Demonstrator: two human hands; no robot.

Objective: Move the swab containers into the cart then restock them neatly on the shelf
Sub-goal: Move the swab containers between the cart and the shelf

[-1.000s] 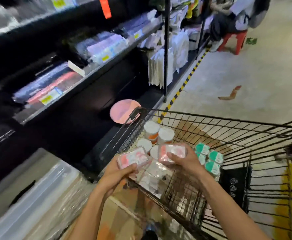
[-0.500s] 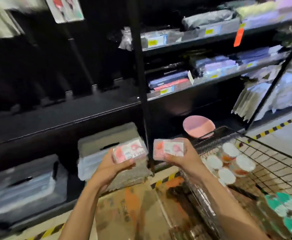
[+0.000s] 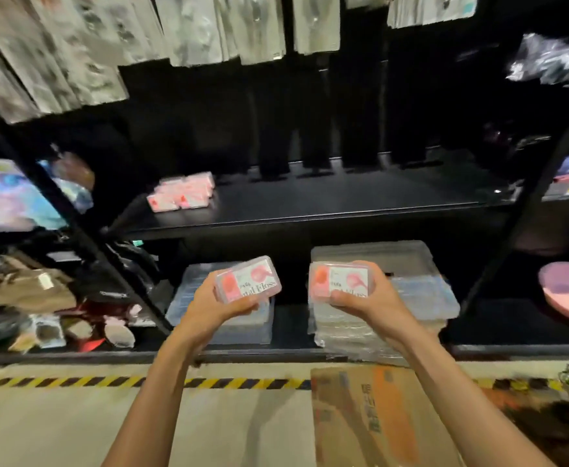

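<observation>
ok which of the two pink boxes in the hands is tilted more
The pink box in the left hand, box at: its right end is angled upward, while the box in the right hand, at, sits nearly level.

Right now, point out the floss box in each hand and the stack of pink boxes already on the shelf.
Floss box in left hand [image 3: 247, 280], head view, on its printed label.
Floss box in right hand [image 3: 338, 281], head view, on its label's upper middle.
Stack of pink boxes [image 3: 182, 193], head view, on the top of the front boxes.

Both hands, left and right, each grip pink-labelled container before black shelf.
</observation>
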